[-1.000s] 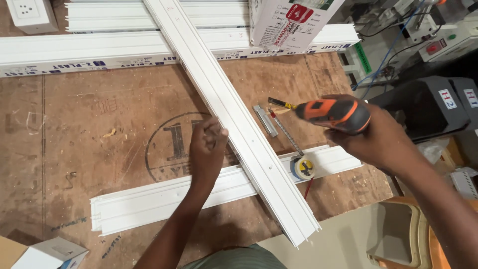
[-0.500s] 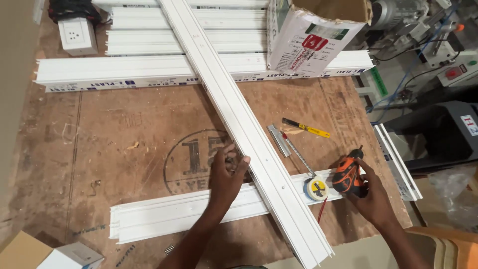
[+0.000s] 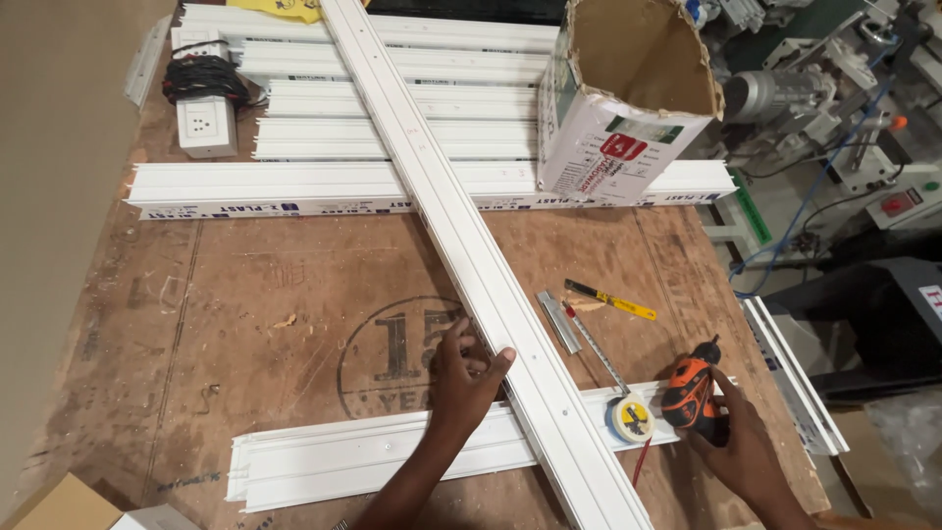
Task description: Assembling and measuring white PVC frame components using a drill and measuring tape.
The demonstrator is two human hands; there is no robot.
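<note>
A long white plastic channel strip (image 3: 461, 226) lies diagonally across the brown worktable (image 3: 245, 324). It crosses over a second white strip (image 3: 343, 456) near the front edge. My left hand (image 3: 463, 378) presses its fingers against the left side of the diagonal strip, holding nothing. My right hand (image 3: 741, 447) rests on an orange and black cordless drill (image 3: 689, 393) that sits on the table at the end of the front strip. A yellow tape measure (image 3: 631, 418) lies just left of the drill, its blade extended up the table.
Several white channel strips (image 3: 392, 118) are stacked at the back. An open cardboard box (image 3: 623, 108) stands on them. A white socket box with black cable (image 3: 204, 108) sits back left. A yellow utility knife (image 3: 610, 299) lies right of centre. Machines crowd the right side.
My right hand brought the drill down from mid-air and set it on the table beside the tape measure. The view tilted up, showing more of the back. My left hand stayed on the strip.
</note>
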